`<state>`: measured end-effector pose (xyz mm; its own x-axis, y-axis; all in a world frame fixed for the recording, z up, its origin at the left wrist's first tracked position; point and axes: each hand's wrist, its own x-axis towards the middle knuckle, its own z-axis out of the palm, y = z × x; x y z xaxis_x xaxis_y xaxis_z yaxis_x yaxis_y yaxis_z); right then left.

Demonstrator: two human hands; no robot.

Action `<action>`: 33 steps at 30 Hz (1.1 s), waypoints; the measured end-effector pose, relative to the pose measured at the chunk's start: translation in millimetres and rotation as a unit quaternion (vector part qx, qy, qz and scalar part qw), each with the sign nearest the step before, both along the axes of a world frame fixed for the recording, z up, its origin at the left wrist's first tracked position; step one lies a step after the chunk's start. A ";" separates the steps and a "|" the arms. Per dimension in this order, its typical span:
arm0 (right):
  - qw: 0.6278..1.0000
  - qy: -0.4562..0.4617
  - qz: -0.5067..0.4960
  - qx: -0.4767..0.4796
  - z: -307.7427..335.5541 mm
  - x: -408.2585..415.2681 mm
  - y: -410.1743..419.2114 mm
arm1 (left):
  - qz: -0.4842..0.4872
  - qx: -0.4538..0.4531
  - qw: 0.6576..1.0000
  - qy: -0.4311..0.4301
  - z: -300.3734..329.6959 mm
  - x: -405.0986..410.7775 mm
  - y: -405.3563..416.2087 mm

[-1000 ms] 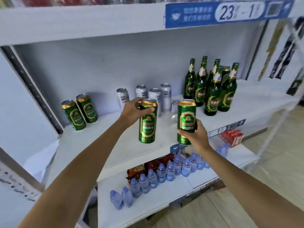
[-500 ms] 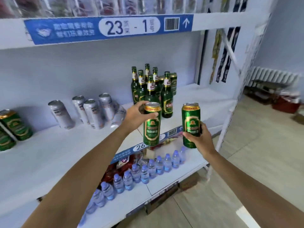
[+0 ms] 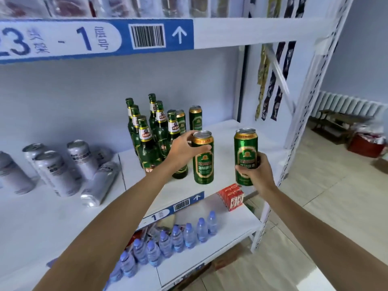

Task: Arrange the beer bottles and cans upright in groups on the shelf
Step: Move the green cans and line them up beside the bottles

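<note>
My left hand [image 3: 184, 147] grips the top of a green beer can [image 3: 203, 162], held upright just in front of the bottle group. A second green can [image 3: 245, 153] stands upright in my right hand [image 3: 255, 173], which holds its lower half over the shelf's front edge. Several green beer bottles [image 3: 147, 139] stand upright on the white shelf [image 3: 226, 131]. Two more green cans [image 3: 195, 119] stand behind them. Several silver cans [image 3: 54, 171] stand at the left, and one silver can [image 3: 100, 183] lies on its side.
The shelf's right part beyond the cans is bare white board. A white upright post [image 3: 304, 106] bounds the shelf at right. Below, small water bottles [image 3: 178, 238] and red cartons [image 3: 232, 196] sit on the lower shelf. Blue shelf label [image 3: 94, 38] overhead.
Both hands carried their green cans rightward along the shelf, from near the silver cans to beside the green bottles. The two green cans at the far left have left the view.
</note>
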<state>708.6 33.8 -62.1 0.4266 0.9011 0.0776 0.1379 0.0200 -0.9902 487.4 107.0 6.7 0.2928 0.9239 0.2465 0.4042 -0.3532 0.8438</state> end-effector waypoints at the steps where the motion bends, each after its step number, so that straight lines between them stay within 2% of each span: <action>1: 1.000 0.002 0.007 -0.002 0.9 7.8 10.9 | 0.011 -0.001 1.000 0.002 -0.7 8.5 7.7; 10: 0.990 -0.041 0.136 -0.021 -4.7 74.2 151.4 | 0.146 -0.029 0.989 0.010 -18.2 74.3 96.2; 15: 0.979 -0.064 0.194 -0.024 -12.6 79.8 223.0 | 0.217 -0.060 0.974 -0.009 -21.9 86.3 129.8; 20: 0.970 -0.038 0.240 -0.031 -26.6 62.7 267.5 | 0.269 -0.084 0.959 0.016 -26.8 86.6 153.5; 26: 0.964 -0.028 0.260 -0.043 -42.2 38.7 296.3 | 0.294 -0.086 0.948 0.086 -24.7 76.4 179.2; 33: 0.957 -0.037 0.286 -0.039 -47.9 18.0 316.7 | 0.276 -0.107 0.944 0.145 -21.1 66.1 194.5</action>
